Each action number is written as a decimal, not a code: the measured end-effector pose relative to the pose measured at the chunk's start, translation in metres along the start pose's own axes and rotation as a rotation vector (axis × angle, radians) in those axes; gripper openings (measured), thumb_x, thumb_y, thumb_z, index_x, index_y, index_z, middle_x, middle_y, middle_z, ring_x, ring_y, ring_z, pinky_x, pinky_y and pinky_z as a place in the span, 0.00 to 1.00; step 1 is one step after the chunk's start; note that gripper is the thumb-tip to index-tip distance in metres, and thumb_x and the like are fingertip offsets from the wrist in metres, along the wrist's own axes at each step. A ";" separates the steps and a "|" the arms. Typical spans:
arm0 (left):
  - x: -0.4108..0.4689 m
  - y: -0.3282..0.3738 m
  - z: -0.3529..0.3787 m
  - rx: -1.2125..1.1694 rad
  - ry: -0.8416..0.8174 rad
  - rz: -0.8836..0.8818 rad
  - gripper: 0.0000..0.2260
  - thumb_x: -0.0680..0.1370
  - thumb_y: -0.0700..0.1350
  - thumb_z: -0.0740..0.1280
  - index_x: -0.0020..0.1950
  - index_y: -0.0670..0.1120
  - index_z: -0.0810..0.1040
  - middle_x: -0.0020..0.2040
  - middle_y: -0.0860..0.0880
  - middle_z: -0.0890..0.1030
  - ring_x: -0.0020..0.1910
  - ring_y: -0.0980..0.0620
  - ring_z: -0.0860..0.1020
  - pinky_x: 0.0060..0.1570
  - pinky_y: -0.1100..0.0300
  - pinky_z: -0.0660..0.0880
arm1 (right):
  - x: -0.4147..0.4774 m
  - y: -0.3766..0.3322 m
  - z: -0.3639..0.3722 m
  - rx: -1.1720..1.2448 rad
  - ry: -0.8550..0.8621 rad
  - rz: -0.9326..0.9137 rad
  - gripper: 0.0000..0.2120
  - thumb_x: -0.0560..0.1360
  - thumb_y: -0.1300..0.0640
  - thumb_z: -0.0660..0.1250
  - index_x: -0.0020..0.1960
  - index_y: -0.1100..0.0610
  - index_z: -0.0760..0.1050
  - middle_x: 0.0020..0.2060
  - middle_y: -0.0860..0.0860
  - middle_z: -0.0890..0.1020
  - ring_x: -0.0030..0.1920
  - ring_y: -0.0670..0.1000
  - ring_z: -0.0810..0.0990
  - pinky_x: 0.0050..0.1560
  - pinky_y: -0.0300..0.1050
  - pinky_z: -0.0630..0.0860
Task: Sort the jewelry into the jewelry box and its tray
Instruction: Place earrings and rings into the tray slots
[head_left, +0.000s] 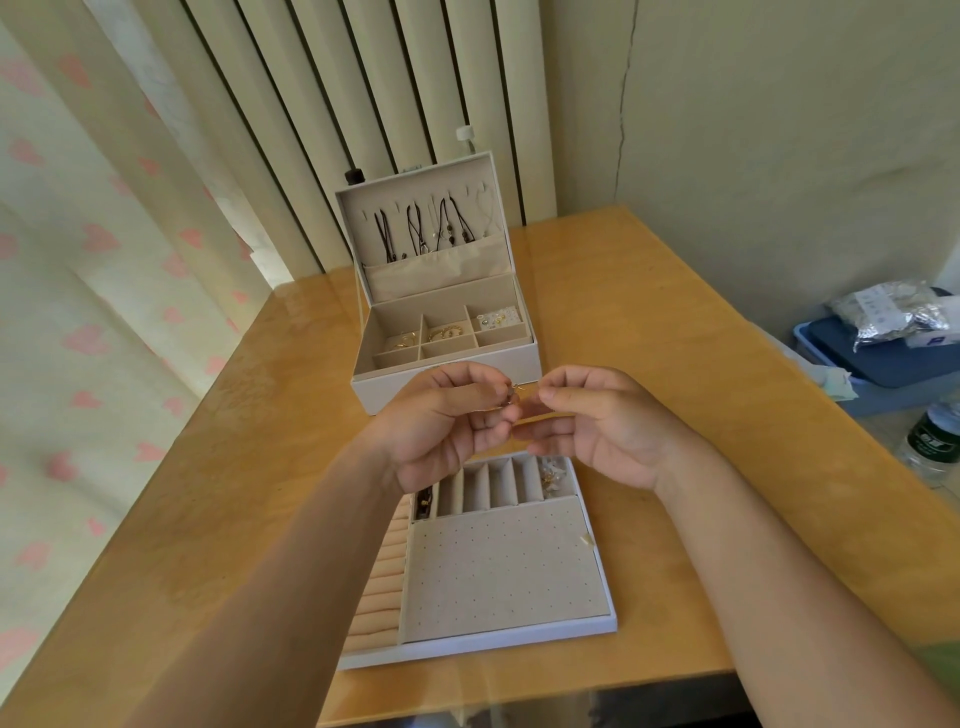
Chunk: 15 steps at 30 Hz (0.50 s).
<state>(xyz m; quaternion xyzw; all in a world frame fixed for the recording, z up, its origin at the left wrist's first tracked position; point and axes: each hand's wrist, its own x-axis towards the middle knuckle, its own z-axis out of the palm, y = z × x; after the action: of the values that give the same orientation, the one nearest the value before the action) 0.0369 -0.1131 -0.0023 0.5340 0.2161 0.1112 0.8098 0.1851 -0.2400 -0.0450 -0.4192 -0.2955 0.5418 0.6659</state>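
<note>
The left hand (441, 423) and right hand (597, 421) are pinching a tiny gold earring (511, 393) above the white felt-lined tray (519, 637), risking it slipping loose and bouncing off the wooden worktop (249, 467)

One small gold-coloured jewelry piece (514, 389) is pinched between the fingertips of the left hand (441, 421) and right hand (597, 421) above a light wooden table (208, 467). Behind them a white, beige-lined jewelry box (395, 387) is stood open, dark cord necklaces (426, 228) hung in its lid, gold rings (415, 338) lodged in its compartments. A white tray with a beige perforated panel (498, 566) is laid nearest.
</note>
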 end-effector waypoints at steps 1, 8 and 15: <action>-0.001 0.002 0.001 0.013 0.004 -0.001 0.03 0.73 0.33 0.67 0.45 0.38 0.77 0.38 0.40 0.81 0.34 0.50 0.83 0.34 0.61 0.81 | -0.001 -0.001 0.000 0.007 -0.015 0.013 0.03 0.76 0.64 0.66 0.49 0.63 0.76 0.46 0.63 0.83 0.46 0.63 0.84 0.43 0.51 0.82; -0.004 0.006 0.006 0.072 0.045 -0.007 0.06 0.71 0.30 0.68 0.45 0.38 0.78 0.36 0.40 0.82 0.34 0.49 0.84 0.33 0.60 0.81 | -0.005 -0.004 -0.003 0.068 -0.061 0.073 0.03 0.73 0.63 0.67 0.45 0.61 0.78 0.48 0.65 0.82 0.45 0.64 0.83 0.41 0.52 0.82; -0.007 0.008 0.009 0.181 0.045 -0.009 0.11 0.77 0.26 0.63 0.47 0.38 0.82 0.36 0.41 0.82 0.34 0.49 0.84 0.35 0.60 0.82 | -0.004 -0.002 -0.006 0.046 -0.095 0.093 0.04 0.73 0.64 0.67 0.40 0.58 0.78 0.45 0.64 0.82 0.39 0.57 0.81 0.35 0.45 0.77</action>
<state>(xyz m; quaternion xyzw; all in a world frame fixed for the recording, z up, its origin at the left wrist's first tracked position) 0.0359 -0.1205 0.0094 0.6016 0.2457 0.0995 0.7535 0.1901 -0.2452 -0.0455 -0.3908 -0.2946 0.5982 0.6346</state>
